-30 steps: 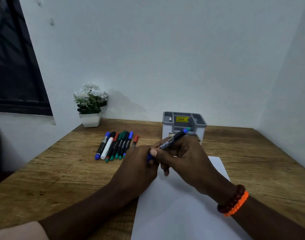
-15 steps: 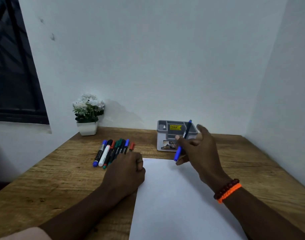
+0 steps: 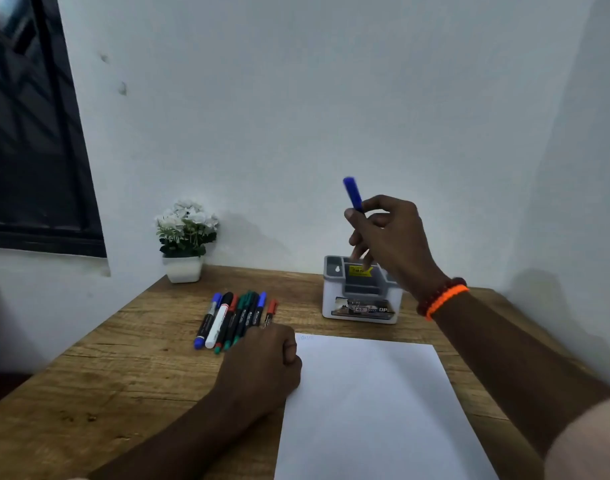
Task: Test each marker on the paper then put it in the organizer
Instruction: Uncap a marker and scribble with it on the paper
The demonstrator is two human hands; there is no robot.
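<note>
The right hand is raised in the middle right of the frame, above the organizer, its thumb and fingers pinching a blue marker that points up and slightly left, the blue end sticking out above the fingers; the lower part of the marker is hidden behind the hand, so I cannot tell how close its bottom end comes to the organizer's compartments. The left hand rests lower down at the center, knuckles up and fingers curled under into a loose fist that holds nothing I can see, sitting on the wooden table right at the left edge of the paper. The table fills the lower half of the frame and meets a white wall behind. The white sheet lies in the lower center to lower right, with a faint scribble near its upper left corner. The grey and white organizer stands just beyond the paper's far edge, a yellow sticker showing inside. To its left a row of markers lies side by side, touching one another, with blue, black, red and green caps, close to the left hand's fingers. A small white pot of white flowers sits at the table's far left corner against the wall. On the right wrist are orange and dark bead bracelets.
</note>
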